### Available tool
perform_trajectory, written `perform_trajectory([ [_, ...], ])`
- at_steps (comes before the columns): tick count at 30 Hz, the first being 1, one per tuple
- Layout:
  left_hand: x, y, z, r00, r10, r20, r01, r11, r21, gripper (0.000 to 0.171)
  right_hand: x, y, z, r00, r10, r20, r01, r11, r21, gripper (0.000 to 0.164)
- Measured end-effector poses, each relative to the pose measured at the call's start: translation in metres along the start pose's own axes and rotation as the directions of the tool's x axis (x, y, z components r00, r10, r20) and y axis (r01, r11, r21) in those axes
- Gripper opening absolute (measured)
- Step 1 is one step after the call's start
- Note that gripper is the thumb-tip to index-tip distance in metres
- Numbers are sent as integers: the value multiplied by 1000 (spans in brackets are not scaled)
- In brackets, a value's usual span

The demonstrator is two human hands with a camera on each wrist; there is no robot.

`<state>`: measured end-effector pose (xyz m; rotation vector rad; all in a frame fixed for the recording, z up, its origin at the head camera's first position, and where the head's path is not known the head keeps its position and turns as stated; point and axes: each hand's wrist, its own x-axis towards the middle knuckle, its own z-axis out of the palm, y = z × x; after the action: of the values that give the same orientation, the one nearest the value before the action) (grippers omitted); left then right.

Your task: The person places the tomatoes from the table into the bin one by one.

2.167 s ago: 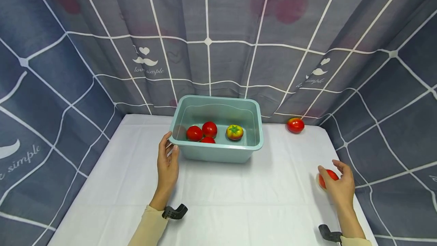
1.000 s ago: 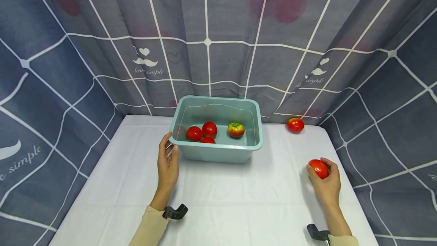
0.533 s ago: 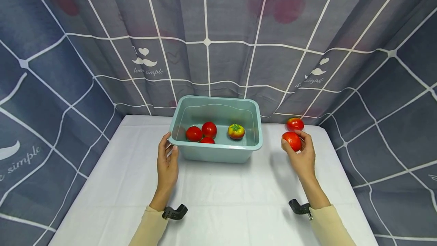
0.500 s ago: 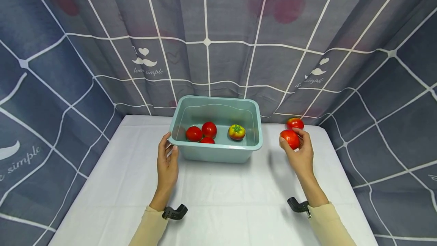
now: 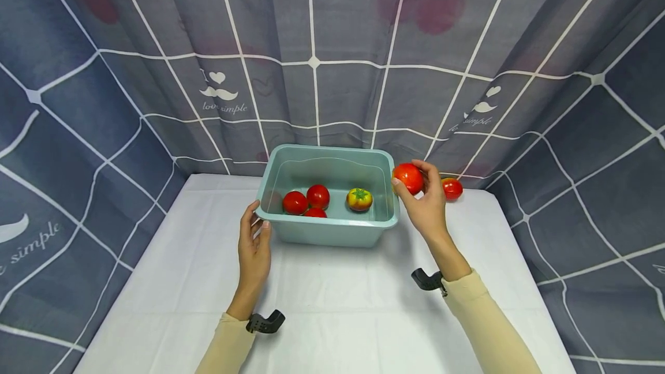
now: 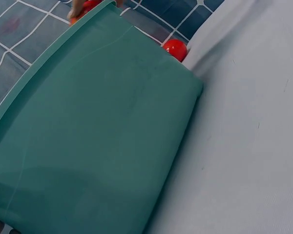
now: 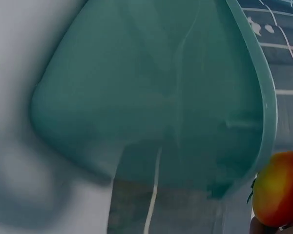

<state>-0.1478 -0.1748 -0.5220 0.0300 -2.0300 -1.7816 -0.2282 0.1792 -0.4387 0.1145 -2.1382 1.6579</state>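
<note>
My right hand [image 5: 428,208] holds a red tomato [image 5: 408,178] between thumb and fingers, raised beside the right rim of a pale green plastic bin [image 5: 327,232]. In the right wrist view this tomato [image 7: 277,187] shows a yellow-orange patch and a green stem. At the bin's front left corner, my left hand [image 5: 254,258] grips the rim, thumb in front and fingers along the side. Inside the bin are three red tomatoes [image 5: 295,203] grouped on the left and one yellow-green and red tomato [image 5: 359,199] on the right.
Another red tomato [image 5: 452,189] lies on the white-covered table [image 5: 332,310] near its back right corner, behind my right hand. A dark checked curtain [image 5: 353,97] closes off the back and both sides.
My right hand has picked up the tomato from the table's right side and carried it left and away from me, to the bin's right rim. The left hand stays at the bin's corner.
</note>
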Motion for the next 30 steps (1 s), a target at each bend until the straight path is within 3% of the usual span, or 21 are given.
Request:
perform_trajectory([
  [7,0,0,0,1000,-13,4,13,1000,-9,59,12,-6,27,992,-85,94,91,994,-62,59],
  [19,2,1,-1,1000,-3,5,3,1000,-5,60,25,-15,50,950,-144,277,196,965,-172,59],
  [30,1,-2,-2,1000,-4,-2,4,1000,-13,59,28,-18,60,942,-143,305,206,961,-184,61],
])
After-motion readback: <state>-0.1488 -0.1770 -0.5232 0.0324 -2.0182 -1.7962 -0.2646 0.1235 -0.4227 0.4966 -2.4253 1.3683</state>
